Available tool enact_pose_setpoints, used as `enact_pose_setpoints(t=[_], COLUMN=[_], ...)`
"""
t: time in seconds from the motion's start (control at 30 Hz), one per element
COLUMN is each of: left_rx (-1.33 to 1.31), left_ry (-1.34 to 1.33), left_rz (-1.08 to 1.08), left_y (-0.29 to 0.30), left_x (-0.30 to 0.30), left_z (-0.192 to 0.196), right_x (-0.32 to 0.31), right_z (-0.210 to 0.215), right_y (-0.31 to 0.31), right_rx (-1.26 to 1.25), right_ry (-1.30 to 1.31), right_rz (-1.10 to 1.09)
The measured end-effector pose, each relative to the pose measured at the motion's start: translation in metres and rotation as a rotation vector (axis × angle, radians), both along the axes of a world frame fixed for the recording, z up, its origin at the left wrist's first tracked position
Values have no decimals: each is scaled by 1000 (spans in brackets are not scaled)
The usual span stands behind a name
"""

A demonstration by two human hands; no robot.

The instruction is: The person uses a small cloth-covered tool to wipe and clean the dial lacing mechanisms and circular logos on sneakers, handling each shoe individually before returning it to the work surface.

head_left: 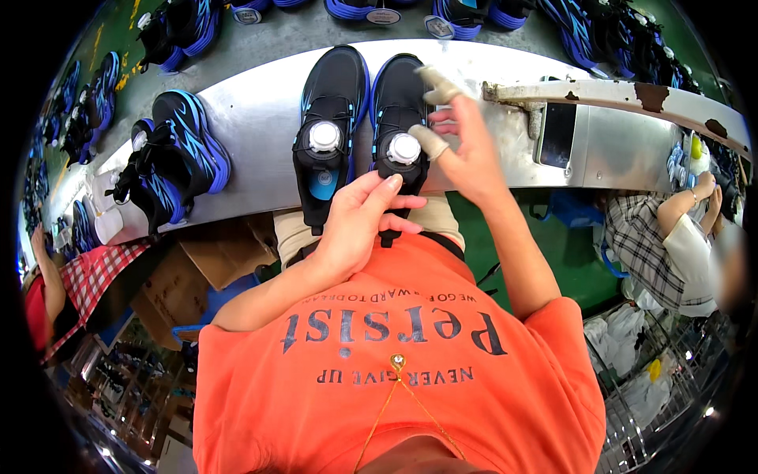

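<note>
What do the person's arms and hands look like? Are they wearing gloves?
No gloves. The left hand is bare. The right hand wears pale beige finger covers on two fingertips. Both forearms are bare, and short orange T-shirt sleeves end above the elbows.

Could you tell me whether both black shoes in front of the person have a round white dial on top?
Yes, the left black shoe and the right black shoe each carry a round white dial, side by side on the metal table.
</note>
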State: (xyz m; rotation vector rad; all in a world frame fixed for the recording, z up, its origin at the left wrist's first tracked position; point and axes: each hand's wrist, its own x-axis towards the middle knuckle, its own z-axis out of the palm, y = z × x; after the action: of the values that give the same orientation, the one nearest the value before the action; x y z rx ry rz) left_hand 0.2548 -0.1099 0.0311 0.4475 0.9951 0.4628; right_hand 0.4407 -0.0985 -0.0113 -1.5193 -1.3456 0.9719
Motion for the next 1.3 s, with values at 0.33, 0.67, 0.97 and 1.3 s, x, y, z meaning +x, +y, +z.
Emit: enact_pose_setpoints(t=[0.33, 0.67, 0.97, 1.3], left_rx=[19, -24, 1199, 472], left_ry=[53, -16, 736, 319], left_rz=[-55, -28, -299, -487], left_y=[3, 3, 87, 38], left_x=[5, 2, -46, -33], left_z=[4, 2, 56, 45], right_x=[22, -15, 24, 26], right_z=[30, 33, 23, 40], right_y=[15, -13, 52, 25], right_rx=[-151, -76, -7, -238], right_ry=[76, -171, 52, 48], right_rz=[234, 115, 92, 400])
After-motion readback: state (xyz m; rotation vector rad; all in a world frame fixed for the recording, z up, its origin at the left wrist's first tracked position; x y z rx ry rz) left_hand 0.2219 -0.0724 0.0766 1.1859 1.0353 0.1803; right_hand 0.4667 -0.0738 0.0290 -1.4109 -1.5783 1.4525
